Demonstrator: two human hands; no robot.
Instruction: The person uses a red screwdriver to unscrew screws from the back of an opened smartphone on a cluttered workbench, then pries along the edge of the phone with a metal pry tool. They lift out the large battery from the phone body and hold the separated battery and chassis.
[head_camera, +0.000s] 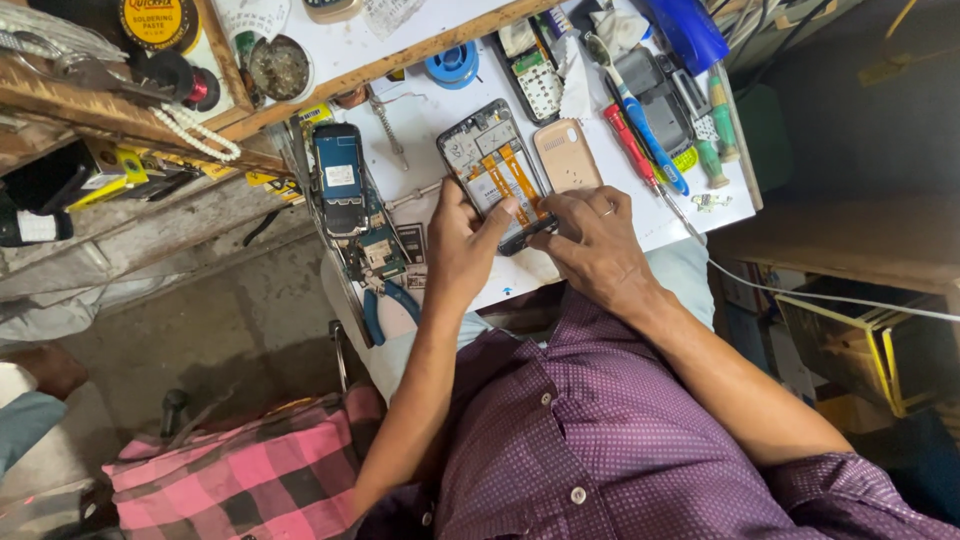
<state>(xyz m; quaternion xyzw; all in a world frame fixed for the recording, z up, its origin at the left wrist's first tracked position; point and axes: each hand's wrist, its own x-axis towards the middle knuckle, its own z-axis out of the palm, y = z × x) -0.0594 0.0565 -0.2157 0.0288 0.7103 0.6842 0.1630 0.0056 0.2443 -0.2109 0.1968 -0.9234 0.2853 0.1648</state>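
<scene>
Head view, opened phone (492, 165) (backless), bottom edge between both hands

Opened phone (492, 165) lies flat on the white bench, orange ribbon cables exposed.

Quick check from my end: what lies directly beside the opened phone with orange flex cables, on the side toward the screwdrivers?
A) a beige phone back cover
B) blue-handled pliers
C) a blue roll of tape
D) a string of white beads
A: the beige rounded plastic phone back cover lies flat on the white work table right next to the opened phone with orange flex cables, which both the left hand and right hand touch at its lower end.
</scene>
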